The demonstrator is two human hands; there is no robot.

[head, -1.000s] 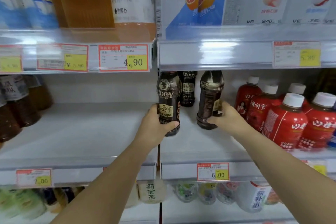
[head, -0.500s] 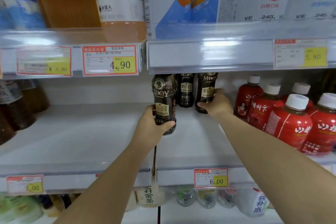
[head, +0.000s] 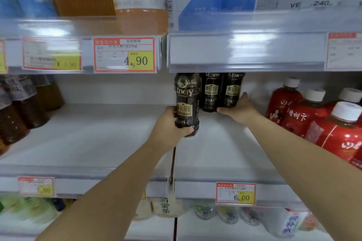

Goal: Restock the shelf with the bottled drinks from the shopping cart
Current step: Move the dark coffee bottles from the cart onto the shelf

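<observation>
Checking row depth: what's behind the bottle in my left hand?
Further back, slightly right, stand two coffee bottles; the right hand holds one. Directly behind the held bottle is covered.

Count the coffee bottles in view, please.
3: front bottle in the left hand; middle bottle and right bottle at the shelf back, the latter in the right hand. Others may be hidden.

- Far back on the shelf [head: 98, 139] stands a rear bottle [head: 210, 92]; touching its right side, a second bottle [head: 232, 90], gripped by the right hand [head: 240, 109].
- Nearer and just left, the left hand [head: 169, 125] holds a third bottle [head: 187, 103].
- Capped bottles [head: 333, 125] stand right.
</observation>
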